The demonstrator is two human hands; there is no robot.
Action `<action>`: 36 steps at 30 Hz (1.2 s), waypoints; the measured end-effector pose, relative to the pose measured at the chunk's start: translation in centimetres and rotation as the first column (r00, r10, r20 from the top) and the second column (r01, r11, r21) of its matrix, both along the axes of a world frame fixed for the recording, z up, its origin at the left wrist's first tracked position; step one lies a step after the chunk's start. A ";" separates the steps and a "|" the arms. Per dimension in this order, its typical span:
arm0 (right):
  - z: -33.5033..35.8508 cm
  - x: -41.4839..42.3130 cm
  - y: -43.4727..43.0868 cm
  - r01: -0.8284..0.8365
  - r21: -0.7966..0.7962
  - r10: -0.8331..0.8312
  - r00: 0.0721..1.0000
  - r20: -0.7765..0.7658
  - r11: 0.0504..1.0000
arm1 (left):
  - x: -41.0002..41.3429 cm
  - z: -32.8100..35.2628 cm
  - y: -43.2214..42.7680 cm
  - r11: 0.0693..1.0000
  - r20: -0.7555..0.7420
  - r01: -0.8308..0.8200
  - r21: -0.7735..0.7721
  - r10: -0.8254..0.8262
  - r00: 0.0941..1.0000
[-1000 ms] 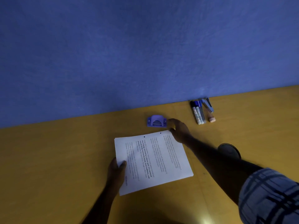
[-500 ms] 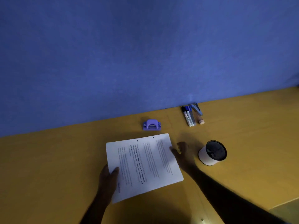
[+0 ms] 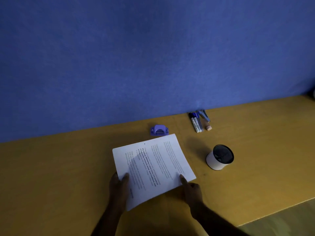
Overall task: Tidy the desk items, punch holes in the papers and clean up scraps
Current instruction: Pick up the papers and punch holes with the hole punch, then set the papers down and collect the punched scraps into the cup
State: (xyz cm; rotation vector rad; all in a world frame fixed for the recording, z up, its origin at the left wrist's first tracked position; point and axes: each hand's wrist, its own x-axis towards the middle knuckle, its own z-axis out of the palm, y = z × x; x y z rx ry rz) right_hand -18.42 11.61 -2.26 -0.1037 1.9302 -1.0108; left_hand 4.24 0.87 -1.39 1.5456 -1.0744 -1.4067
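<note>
A stack of printed white papers [image 3: 153,167] sits tilted on the yellow desk [image 3: 68,167], with a small punched hole near its far edge. My left hand [image 3: 118,184] grips the stack's near left edge, thumb on top. My right hand [image 3: 190,188] holds the near right corner, one finger lying on the sheet. A small purple hole punch [image 3: 159,130] stands just beyond the papers' far edge, touched by neither hand.
A white pen cup with a black mesh inside [image 3: 219,157] stands right of the papers. Two markers [image 3: 196,122], a stapler [image 3: 204,114] and a small eraser [image 3: 208,127] lie against the blue partition [image 3: 153,57]. The desk's front edge runs at lower right.
My right hand left the hole punch, drew back along the papers' right edge and now grips the near right corner. The stack has turned and its far edge lifted slightly.
</note>
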 end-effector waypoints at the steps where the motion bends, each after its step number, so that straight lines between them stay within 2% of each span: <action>1: 0.1 0.2 0.0 0.009 -0.007 -0.009 0.999 0.051 1.000 | 0.1 0.1 0.1 1.000 -0.007 0.002 0.005 -0.002 1.000; 4: 0.1 0.6 -0.1 0.049 -0.101 -0.020 0.963 0.267 0.994 | 0.4 0.3 0.6 1.000 -0.022 0.018 0.005 -0.018 1.000; 6: -0.1 0.8 -0.2 0.132 -0.205 -0.018 0.879 0.477 0.970 | 0.5 0.4 1.0 1.000 -0.039 0.022 -0.006 -0.022 0.999; 7: -0.1 0.9 -0.2 0.171 -0.246 -0.012 0.841 0.541 0.954 | 0.6 0.5 1.1 1.000 -0.052 0.024 -0.011 -0.024 0.998; 9: -0.3 0.7 -0.5 0.210 -0.305 -0.004 0.828 0.560 0.929 | 1.0 0.7 1.4 0.999 -0.087 0.045 -0.020 -0.046 0.995; 12: 0.1 -0.2 -1.3 0.186 -0.367 -0.006 0.899 0.439 0.912 | 1.9 0.6 1.7 0.996 -0.110 0.091 0.006 -0.089 0.990; 16: 2.8 -2.3 -3.2 0.041 -0.478 0.046 0.984 0.170 0.877 | 3.4 0.6 1.5 0.978 -0.063 0.205 0.026 -0.203 0.977; 19: 5.5 -4.0 -4.7 -0.103 -0.590 0.122 0.992 -0.008 0.801 | 3.8 1.4 0.3 0.967 0.006 0.255 -0.004 -0.255 0.967; 22: 7.6 -5.4 -5.7 -0.238 -0.637 0.192 0.971 -0.141 0.733 | 3.2 2.7 -1.5 0.956 0.048 0.286 -0.062 -0.284 0.958; 27: 10.3 -6.8 -7.2 -0.259 -0.670 0.145 0.964 -0.223 0.695 | 1.8 4.8 -4.0 0.939 0.156 0.304 -0.160 -0.280 0.947; 30: 11.4 -7.1 -7.7 -0.247 -0.699 0.105 0.965 -0.240 0.671 | 1.5 5.3 -5.2 0.942 0.196 0.292 -0.167 -0.259 0.946; 36: 11.8 -6.6 -8.4 -0.342 -0.697 0.182 0.938 -0.296 0.629 | -0.1 6.3 -6.6 0.901 0.217 0.388 -0.194 -0.347 0.913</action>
